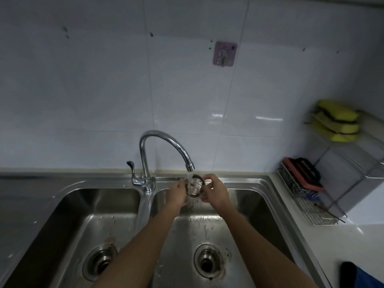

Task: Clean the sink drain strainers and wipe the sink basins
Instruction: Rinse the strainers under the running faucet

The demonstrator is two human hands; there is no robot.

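A round metal drain strainer [195, 185] is held under the spout of the chrome faucet [164, 140], with water running onto it. My left hand [178, 192] grips its left side and my right hand [214, 191] pinches its right rim, both above the back of the right basin [249, 210]. The right drain [208, 260] is an open hole with no strainer in it. In the left basin [87, 206], the left drain [99, 260] is partly hidden by my left forearm.
A wire rack [311, 204] on the right counter holds a red and black scrubber [303, 173]. Yellow sponges [337, 121] sit on a higher shelf. A pink wall hook [224, 54] hangs on the white tiles. A blue cloth [365, 277] lies at bottom right.
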